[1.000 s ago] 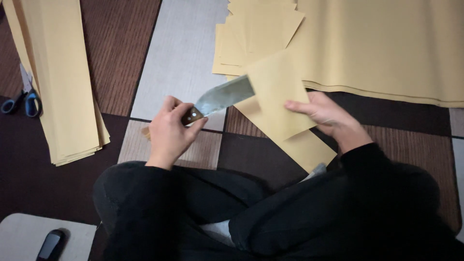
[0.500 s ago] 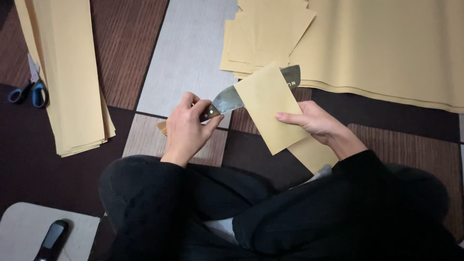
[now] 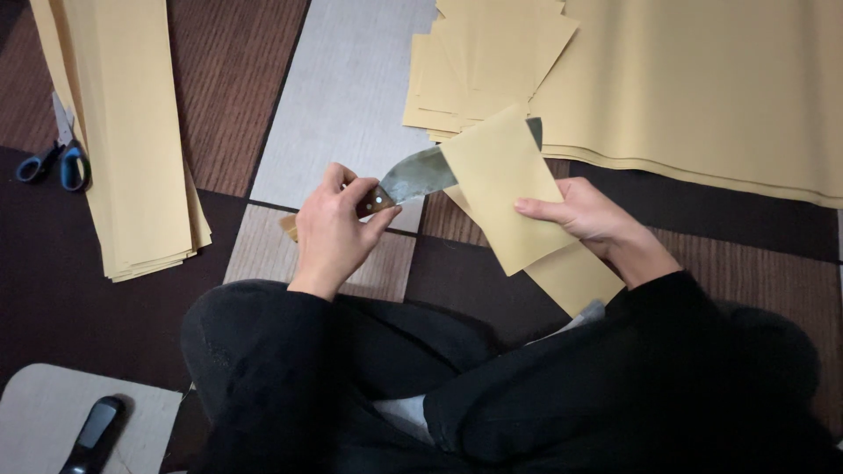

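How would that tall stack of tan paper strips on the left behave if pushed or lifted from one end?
The stack of strips is many loose thin sheets, its lower edges already fanned, so a push would probably shear and slide the layers rather than move it as one. Lifted from one end, the long narrow sheets would likely droop. It looks fairly heavy overall. The scissors lie against its left edge and might get dragged along.

Home floor: patchwork carpet [image 3: 342,105], paper stacks [image 3: 132,132]

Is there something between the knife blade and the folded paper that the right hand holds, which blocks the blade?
Nothing visible blocks it. The left hand grips the knife by its handle, and the blade already sits inside the folded paper held by the right hand. The blade tip shows past the paper's far edge.
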